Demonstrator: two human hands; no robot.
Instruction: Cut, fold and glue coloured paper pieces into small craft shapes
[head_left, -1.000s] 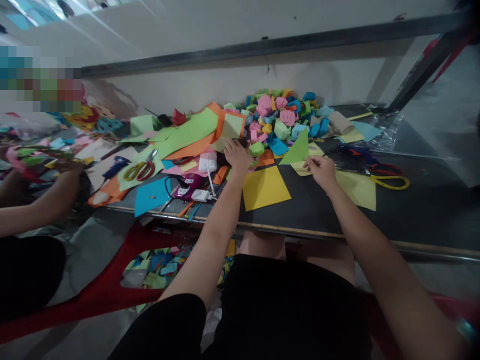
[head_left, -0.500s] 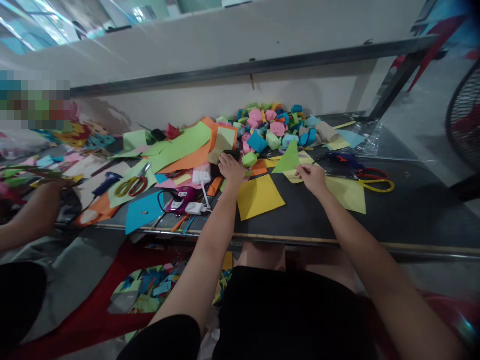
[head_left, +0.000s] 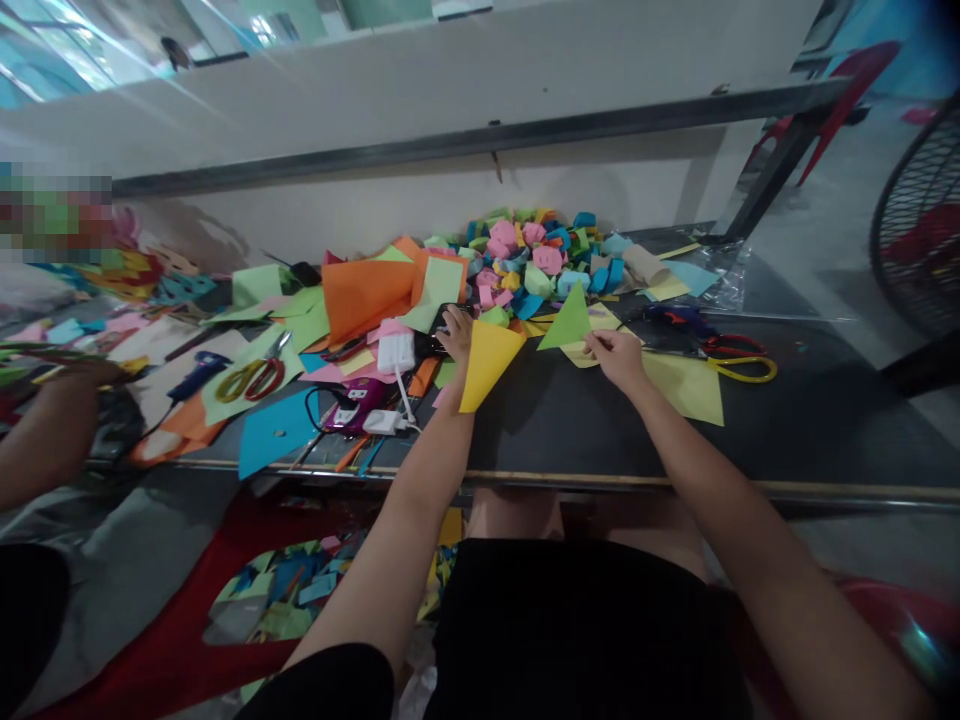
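My left hand (head_left: 456, 338) is open with its fingers apart, beside a black object (head_left: 437, 325) and the raised edge of a yellow sheet (head_left: 489, 365), which leans against my wrist. Between the fingertips of my right hand (head_left: 613, 355) is the corner of a green paper triangle (head_left: 568, 320). A pale yellow sheet (head_left: 686, 388) lies under and right of that hand. Behind both hands is a pile of small folded paper pieces (head_left: 546, 262). An orange sheet (head_left: 367, 297) stands bent up to the left.
Scissors with red and yellow handles (head_left: 742, 362) lie at right, another pair (head_left: 251, 378) at left. A purple power strip (head_left: 358, 405) with white plugs is near the front edge. At far left is another person's hand (head_left: 71, 385). A fan (head_left: 919, 210) stands at right.
My left hand has spread its fingers. The yellow sheet, flat before, is now lifted on its left side. The orange sheet has bent up over the green one. My right hand still grips the triangle.
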